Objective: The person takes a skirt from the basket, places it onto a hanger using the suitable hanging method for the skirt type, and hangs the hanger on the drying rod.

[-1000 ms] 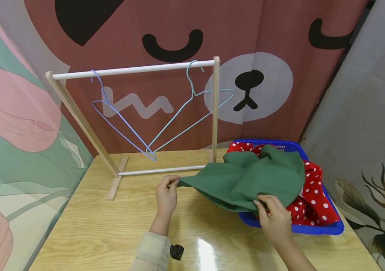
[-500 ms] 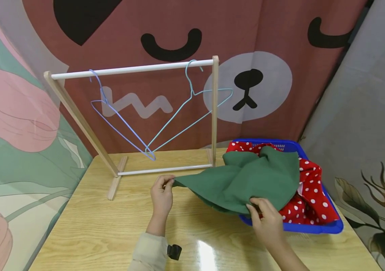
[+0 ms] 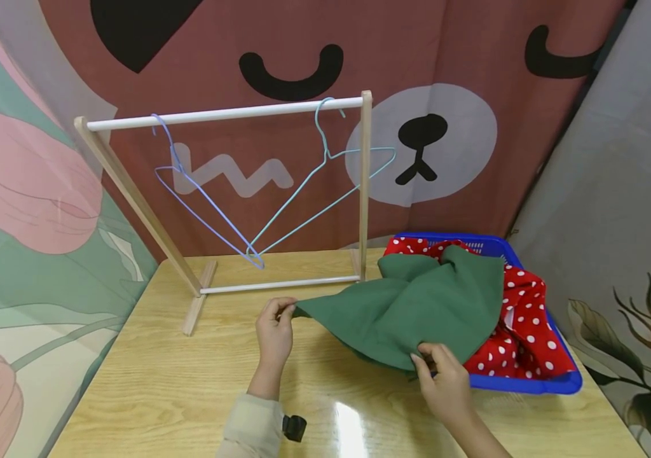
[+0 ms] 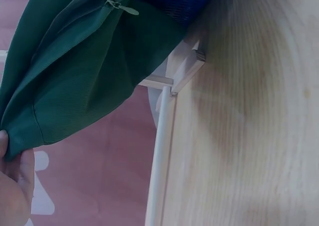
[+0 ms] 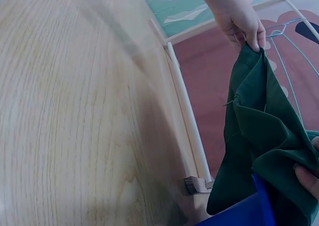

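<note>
A green garment [image 3: 411, 312], flared like a skirt, stretches between both hands, its far part lying over the basket. My left hand [image 3: 275, 331] pinches its pointed left corner above the table. Along the near edge, my right hand [image 3: 445, 385] grips the cloth between thumb and fingers. The left wrist view shows a seam near that corner of the garment [image 4: 75, 86] and a small pull or tie [image 4: 122, 7] on its underside. Beneath it, red cloth with white dots [image 3: 531, 318] fills the blue basket [image 3: 548, 387].
Behind the hands stands a wooden rack with a white top rail [image 3: 234, 114]. A purple hanger [image 3: 211, 202] and a turquoise hanger [image 3: 297, 194] hang from it. The basket stands at the right of the wooden table [image 3: 188, 394], close to the rack's right post [image 3: 364, 191].
My right hand has slid left and slightly nearer along the garment's edge, drawing the cloth that way and uncovering more red dotted cloth. My left hand has shifted a little left, still pinching the corner.
</note>
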### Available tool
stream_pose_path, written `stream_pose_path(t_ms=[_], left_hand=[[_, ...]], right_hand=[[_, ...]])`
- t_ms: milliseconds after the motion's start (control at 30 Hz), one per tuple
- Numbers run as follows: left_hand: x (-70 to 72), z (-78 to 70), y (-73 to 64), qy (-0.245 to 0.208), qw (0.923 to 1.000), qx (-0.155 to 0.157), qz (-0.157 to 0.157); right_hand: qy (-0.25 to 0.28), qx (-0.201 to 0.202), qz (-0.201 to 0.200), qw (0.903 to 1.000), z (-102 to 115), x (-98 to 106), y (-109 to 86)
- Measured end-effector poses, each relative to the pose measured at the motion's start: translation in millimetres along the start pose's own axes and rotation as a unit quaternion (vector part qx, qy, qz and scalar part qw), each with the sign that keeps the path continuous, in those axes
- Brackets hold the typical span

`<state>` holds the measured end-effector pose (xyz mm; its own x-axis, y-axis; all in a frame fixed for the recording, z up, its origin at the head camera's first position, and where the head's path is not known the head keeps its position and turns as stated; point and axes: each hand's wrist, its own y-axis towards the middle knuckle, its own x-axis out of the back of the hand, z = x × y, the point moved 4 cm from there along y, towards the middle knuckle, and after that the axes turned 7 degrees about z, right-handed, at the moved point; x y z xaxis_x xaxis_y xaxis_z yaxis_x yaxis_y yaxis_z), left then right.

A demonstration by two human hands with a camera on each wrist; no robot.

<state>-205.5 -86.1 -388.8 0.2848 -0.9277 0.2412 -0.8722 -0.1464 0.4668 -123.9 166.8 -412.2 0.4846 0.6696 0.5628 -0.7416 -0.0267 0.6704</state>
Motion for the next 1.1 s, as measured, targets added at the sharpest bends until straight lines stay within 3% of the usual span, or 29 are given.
stream_pose_path(t_ms=[567,700,867,933,1100], left_hand=[[-1.1,6.8,-2.3,-0.014,0.9995,0.026,0.0],[-1.5,9.7,-2.8,-0.014,0.9995,0.029,-0.002],[-4.5,32.5,-1.7,-0.021,0.9993,0.029,0.001],[-5.7,43.3,-1.2,-0.026,0.9991,0.035,0.004],[-5.0,47.1,-0.1,-0.021,0.9992,0.033,-0.001]], right_hand=[[-0.035,-0.077,0.088,0.9926,-7,-10,-5.7],[-0.055,-0.065,0.078,0.9933,-8,-8,-4.2],[-0.102,-0.065,0.061,0.9908,-18,-1,-1.9],[-0.11,-0.087,0.07,0.9876,-24,3,-1.2],[-0.128,-0.148,0.109,0.9745,-41,12,2.6]])
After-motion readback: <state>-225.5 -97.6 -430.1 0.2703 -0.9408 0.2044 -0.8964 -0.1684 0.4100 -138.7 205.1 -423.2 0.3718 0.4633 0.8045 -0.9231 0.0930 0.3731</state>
